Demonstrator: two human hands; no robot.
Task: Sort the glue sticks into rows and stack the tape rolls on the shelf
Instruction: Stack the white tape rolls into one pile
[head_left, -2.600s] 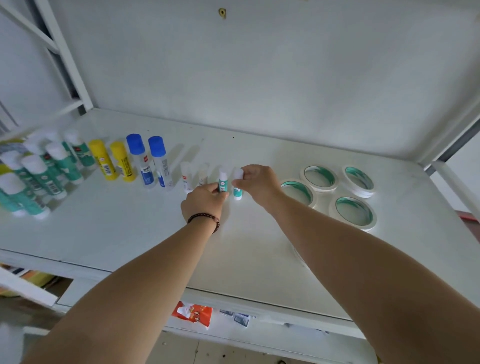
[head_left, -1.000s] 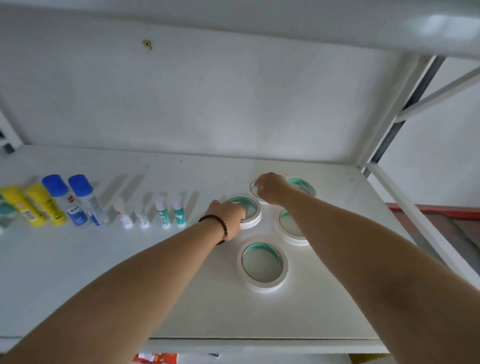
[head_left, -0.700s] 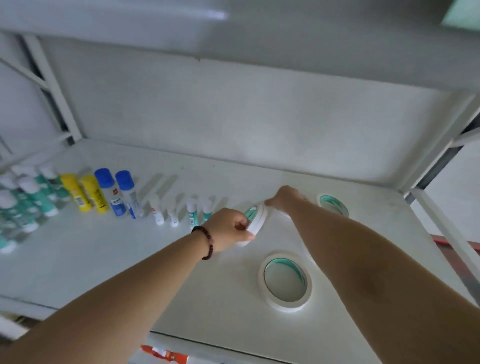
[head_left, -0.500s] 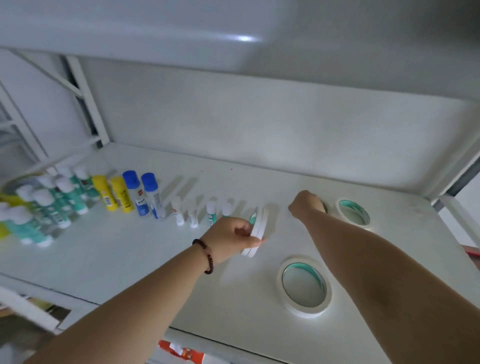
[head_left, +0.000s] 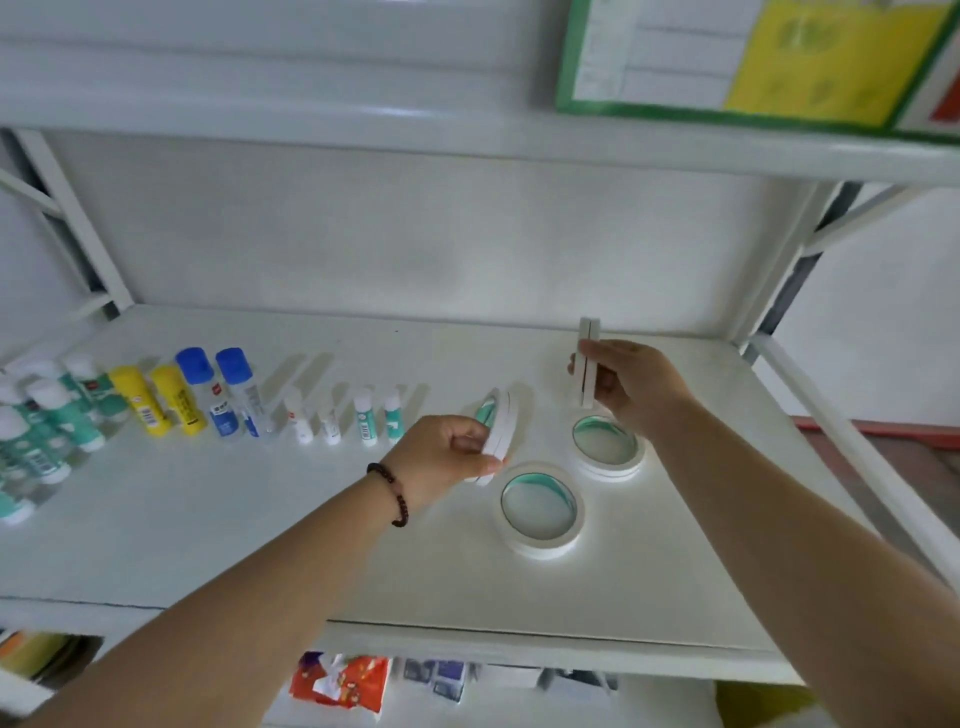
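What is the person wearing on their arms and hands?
Both arms are bare, with no sleeves in view and no gloves. The left hand has a dark beaded bracelet round its wrist. The right hand wears nothing visible.

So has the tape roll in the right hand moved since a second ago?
Yes. The tape roll in the right hand then lay flat on the shelf; now it is lifted on edge above the roll still lying flat.
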